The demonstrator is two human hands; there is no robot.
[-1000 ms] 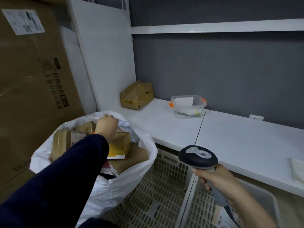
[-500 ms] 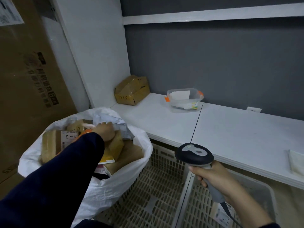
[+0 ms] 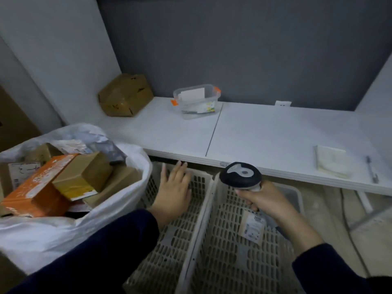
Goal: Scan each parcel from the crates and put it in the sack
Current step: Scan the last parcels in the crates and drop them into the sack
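L hand (image 3: 175, 193) flat, fingers straight, over left crate (image 3: 169, 240) right of sack (image 3: 70, 225); R hand (image 3: 266, 201) grips scanner (image 3: 240, 177) over right crate (image 3: 233, 262).

It was a parcel sorting room. A white plastic sack (image 3: 63, 234) of brown cardboard parcels (image 3: 84, 172) stood beside beige perforated crates (image 3: 169, 240).

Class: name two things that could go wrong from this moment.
The sack is heaped; the orange box near its rim may slide out. The left hand hovers over the left crate, but the labelled parcel lies in the right crate under the right hand holding the scanner, and may be missed.
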